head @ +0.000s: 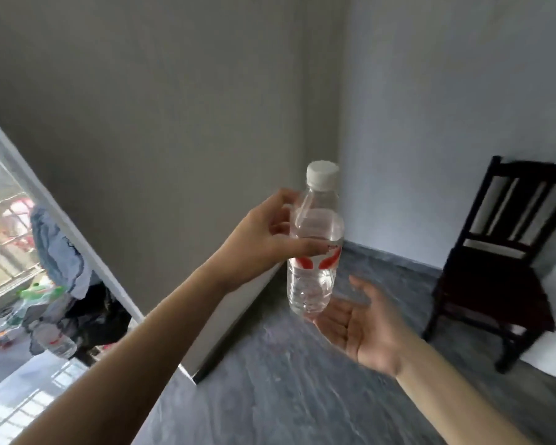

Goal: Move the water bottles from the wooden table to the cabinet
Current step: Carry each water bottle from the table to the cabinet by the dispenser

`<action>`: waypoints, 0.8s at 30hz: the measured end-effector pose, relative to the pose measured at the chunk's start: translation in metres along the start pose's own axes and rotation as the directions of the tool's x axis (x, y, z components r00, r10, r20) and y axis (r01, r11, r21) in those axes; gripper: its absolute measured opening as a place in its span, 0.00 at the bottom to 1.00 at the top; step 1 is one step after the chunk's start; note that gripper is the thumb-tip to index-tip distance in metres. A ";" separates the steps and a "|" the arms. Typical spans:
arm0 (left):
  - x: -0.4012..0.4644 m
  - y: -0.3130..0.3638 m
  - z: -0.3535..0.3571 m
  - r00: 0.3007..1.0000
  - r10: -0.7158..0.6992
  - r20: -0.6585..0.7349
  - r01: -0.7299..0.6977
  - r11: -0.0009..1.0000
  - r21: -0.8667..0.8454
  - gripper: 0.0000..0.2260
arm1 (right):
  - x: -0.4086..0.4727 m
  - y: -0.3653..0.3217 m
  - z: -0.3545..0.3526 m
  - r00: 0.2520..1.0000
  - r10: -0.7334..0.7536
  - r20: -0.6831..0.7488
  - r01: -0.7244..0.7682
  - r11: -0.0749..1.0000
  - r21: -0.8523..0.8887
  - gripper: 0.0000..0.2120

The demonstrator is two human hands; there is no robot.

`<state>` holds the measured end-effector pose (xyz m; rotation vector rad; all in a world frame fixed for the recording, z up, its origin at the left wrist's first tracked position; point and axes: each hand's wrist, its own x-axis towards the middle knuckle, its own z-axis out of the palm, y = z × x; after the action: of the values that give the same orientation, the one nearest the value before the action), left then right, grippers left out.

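Evidently mid-carry: the left hand (264, 239) gripped the upright water bottle (315, 248) at frame centre; the right hand (363, 329) lay open, palm up, under its base at five o'clock. Neither table nor cabinet showed; next move probably required locating the cabinet.

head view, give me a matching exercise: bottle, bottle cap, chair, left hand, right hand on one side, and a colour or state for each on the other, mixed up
Things:
1. bottle
2. bottle cap
3. chair
4. left hand
5. right hand

Colour or state:
A. white
B. open, palm up under the bottle's base
C. clear, with red marks on its label
D. dark wood, by the wall
E. fingers and thumb curled round the bottle

Pairs: 1-C, 2-A, 3-D, 4-E, 5-B
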<state>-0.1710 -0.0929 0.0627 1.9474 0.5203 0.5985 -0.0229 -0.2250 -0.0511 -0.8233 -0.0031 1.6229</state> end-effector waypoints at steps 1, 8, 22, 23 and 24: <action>0.009 0.001 0.011 0.999 0.007 0.037 -0.007 1.000 -0.002 0.30 | -0.006 -0.004 -0.008 1.000 -0.018 -0.006 0.018 1.000 0.021 0.32; 0.070 0.004 0.072 0.964 0.057 0.261 -0.049 0.998 -0.035 0.24 | -0.040 -0.028 -0.047 0.978 -0.146 -0.150 0.171 0.971 0.170 0.35; 0.135 0.014 0.181 0.777 0.207 0.595 -0.143 0.978 -0.155 0.19 | -0.103 -0.034 -0.088 0.846 -0.319 -0.428 0.459 0.844 0.277 0.31; 0.137 0.017 0.190 0.761 0.218 0.610 -0.151 0.976 -0.159 0.19 | -0.109 -0.036 -0.092 0.839 -0.320 -0.440 0.464 0.843 0.271 0.31; 0.139 0.020 0.200 0.748 0.226 0.624 -0.159 0.974 -0.162 0.19 | -0.114 -0.038 -0.096 0.833 -0.321 -0.450 0.469 0.841 0.268 0.30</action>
<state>0.0621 -0.1579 0.0293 1.9695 -0.1487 0.0460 0.0573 -0.3562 -0.0489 -0.7733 0.3807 0.9930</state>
